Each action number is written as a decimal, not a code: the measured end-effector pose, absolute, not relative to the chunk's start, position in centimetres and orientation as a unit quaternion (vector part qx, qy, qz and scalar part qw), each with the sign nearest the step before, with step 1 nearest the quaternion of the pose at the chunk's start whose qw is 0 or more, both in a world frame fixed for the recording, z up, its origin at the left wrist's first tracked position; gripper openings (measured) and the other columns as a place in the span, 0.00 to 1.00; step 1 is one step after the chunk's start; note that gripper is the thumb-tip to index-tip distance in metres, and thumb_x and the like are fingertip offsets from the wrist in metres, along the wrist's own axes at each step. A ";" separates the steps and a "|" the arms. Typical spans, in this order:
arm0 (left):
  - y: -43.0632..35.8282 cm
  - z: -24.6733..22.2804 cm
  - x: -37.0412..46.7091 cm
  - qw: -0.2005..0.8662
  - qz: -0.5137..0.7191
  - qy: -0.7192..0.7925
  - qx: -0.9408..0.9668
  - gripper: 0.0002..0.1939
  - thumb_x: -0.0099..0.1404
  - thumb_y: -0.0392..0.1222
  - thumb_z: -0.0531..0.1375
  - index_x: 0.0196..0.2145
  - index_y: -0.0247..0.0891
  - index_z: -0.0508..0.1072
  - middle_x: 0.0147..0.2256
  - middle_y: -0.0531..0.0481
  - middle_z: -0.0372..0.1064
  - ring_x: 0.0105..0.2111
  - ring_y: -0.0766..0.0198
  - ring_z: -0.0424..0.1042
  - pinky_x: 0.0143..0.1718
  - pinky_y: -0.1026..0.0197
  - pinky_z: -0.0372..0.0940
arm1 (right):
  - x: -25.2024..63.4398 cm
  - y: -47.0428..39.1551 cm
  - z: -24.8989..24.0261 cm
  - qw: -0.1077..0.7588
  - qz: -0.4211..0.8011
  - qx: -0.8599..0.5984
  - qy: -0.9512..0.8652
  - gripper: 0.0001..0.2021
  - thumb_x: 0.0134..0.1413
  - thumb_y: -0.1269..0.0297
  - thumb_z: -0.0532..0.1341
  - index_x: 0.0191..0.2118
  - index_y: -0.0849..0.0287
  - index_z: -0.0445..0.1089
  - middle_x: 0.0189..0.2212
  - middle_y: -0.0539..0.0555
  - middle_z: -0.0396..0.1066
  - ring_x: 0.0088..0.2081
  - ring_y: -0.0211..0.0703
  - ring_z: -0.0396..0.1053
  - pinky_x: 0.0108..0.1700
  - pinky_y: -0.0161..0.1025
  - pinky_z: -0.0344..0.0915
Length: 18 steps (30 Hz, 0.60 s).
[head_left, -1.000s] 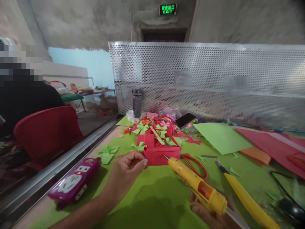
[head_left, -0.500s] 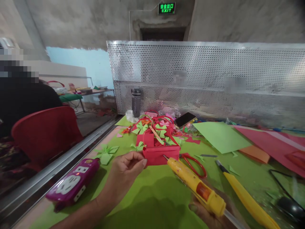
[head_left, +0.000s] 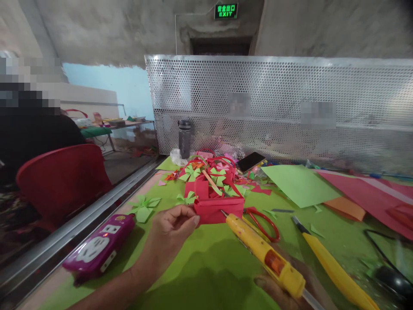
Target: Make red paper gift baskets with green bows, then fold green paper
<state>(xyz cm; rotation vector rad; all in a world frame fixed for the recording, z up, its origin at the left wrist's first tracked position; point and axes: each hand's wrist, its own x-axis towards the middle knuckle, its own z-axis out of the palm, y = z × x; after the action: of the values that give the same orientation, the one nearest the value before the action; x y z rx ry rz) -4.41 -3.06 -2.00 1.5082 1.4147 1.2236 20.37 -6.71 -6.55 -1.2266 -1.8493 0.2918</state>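
I have the left hand [head_left: 174, 226] pinching the left edge of the red paper piece [head_left: 211, 213] mid-desk [head_left: 193, 275], likely steadying it; right hand [head_left: 280, 296] curls round the yellow glue gun [head_left: 247, 232], nozzle angled at the paper's front face, presumably for precise aim, contact unclear.

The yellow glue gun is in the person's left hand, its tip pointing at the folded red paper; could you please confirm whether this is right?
Not quite: the head view shows the yellow glue gun in the right hand, not the left hand; its tip does point at the folded red paper.
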 end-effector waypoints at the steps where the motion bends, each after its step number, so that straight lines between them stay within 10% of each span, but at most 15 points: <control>1: -3.1 -2.0 -4.4 0.362 0.476 0.547 0.585 0.11 0.55 0.47 0.59 0.24 0.36 0.70 0.21 0.53 0.65 0.22 0.68 0.61 0.23 0.66 0.55 | 20.3 -6.7 -6.7 0.444 0.124 -0.487 -0.742 0.05 0.49 0.54 0.61 0.30 0.47 0.66 0.20 0.46 0.70 0.19 0.44 0.70 0.20 0.36 0.69; 18: -3.3 -1.7 -4.2 0.362 0.484 0.548 0.578 0.11 0.54 0.47 0.60 0.22 0.37 0.69 0.20 0.54 0.63 0.20 0.69 0.59 0.21 0.66 0.53 | 19.3 -7.2 -7.6 0.459 0.113 -0.523 -0.710 0.11 0.51 0.47 0.56 0.30 0.47 0.65 0.18 0.48 0.67 0.18 0.46 0.68 0.22 0.37 0.66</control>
<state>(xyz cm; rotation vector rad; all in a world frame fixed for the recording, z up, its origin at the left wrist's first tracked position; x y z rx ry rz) -4.19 -3.31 -1.74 1.4891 1.4104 1.2472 19.28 -7.17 -7.60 -1.2877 -1.7479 0.2788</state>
